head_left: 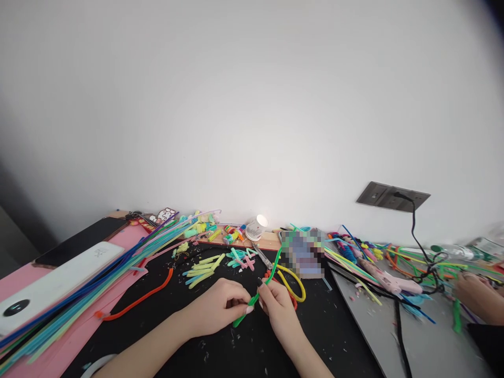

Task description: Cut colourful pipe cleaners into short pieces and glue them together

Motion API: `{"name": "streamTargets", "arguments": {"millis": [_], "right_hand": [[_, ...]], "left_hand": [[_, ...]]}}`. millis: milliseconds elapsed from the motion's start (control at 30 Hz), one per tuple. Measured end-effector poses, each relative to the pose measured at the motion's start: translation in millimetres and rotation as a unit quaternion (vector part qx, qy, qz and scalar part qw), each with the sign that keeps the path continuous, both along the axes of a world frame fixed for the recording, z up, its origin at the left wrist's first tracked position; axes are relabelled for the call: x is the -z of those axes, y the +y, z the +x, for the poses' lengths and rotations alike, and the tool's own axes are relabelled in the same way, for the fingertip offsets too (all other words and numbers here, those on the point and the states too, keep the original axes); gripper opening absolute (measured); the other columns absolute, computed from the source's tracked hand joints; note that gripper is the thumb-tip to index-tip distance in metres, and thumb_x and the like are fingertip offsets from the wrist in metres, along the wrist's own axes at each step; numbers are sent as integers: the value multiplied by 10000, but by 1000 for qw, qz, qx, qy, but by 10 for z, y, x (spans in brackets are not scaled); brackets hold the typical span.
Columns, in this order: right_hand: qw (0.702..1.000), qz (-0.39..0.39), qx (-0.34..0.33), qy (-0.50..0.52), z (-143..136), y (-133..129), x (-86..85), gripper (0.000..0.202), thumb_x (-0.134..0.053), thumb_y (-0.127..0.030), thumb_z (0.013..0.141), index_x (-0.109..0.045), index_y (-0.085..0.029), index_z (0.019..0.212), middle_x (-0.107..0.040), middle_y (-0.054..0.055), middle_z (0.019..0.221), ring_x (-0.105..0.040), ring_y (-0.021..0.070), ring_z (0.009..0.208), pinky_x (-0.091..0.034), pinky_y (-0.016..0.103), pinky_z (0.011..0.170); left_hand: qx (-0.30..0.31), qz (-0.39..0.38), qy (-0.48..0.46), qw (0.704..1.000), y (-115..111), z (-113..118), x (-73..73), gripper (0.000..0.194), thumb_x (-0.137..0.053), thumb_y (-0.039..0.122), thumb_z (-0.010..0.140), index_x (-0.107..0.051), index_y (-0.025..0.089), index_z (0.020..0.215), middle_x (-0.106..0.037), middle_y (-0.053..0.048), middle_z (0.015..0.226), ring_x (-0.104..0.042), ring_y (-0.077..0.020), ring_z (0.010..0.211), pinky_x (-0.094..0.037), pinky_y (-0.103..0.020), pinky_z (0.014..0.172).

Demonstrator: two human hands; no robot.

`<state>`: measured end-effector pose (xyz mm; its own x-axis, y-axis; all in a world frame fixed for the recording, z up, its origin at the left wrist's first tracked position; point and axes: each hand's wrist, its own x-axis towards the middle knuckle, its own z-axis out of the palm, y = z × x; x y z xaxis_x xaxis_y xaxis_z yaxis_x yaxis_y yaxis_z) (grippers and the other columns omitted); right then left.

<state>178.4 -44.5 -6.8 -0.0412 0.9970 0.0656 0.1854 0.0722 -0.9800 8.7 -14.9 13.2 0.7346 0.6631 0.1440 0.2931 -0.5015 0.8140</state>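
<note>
A green pipe cleaner point(277, 254) runs between my hands, its long free end rising toward the back and a thicker, twisted-looking part at the lower end. My left hand point(220, 307) pinches it near that lower end with thumb and forefinger. Right beside it, my right hand point(279, 304) grips the stem between thumb and fingers. Behind my right hand lie a looped yellow pipe cleaner point(297, 294) and scissors point(263, 255) with red handles partly hidden. Short yellow-green pieces point(202, 270) lie beyond my left hand, beside small teal and pink pieces point(241, 258).
A paper cup point(256, 227) stands by the wall. Left are a bundle of long pipe cleaners point(129, 265), a white device point(59, 283) and an orange pipe cleaner point(142, 304). A pink glue gun point(394, 281) lies right, near a cord point(414, 226) and another person's hand point(478, 296).
</note>
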Motion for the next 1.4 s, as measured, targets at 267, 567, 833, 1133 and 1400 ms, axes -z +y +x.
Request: {"name": "streamTargets", "arguments": {"millis": [267,567,833,1133,1400], "right_hand": [[993,43,-90,-65,-75,-70,-115,340,-417,-300,868,-353,-180,556,-304,-53,560,-272,89,534,-215,228,491],[996,70,63,10,-19,-67,-113,242,-501,-263,797,-411,-186,586,-301,-62,548,-261,87,502,-205,224,471],[996,53,59,33,8,-43,-104,267,-523,-281,796,-485,-174,554,-331,-57,513,-283,82,463,-189,233,459],[998,47,45,10,-2,-34,-114,264,-510,-264,795,-476,-174,548,-328,-60,503,-290,84,459,-200,230,459],[999,41,1,-13,-39,-24,-98,256,-492,-271,805,-494,-165,573,-350,-54,509,-325,91,472,-228,225,466]], "left_hand": [[13,-57,-23,998,32,7,107,270,-565,328,792,-602,137,605,-491,22,614,-473,-97,561,-353,-191,517],[-24,-146,-106,983,46,6,129,275,-547,307,802,-620,119,615,-497,11,686,-509,-80,517,-412,-188,502],[-76,-163,-195,964,128,-18,111,246,-545,314,806,-664,149,669,-488,7,713,-521,-106,608,-469,-229,586],[-112,-233,-227,939,106,18,152,143,-603,266,759,-635,174,864,-510,43,598,-555,-114,555,-501,-252,577],[-156,-305,-248,906,125,8,136,187,-658,298,705,-689,182,848,-625,23,604,-586,-116,571,-519,-248,609]]}}
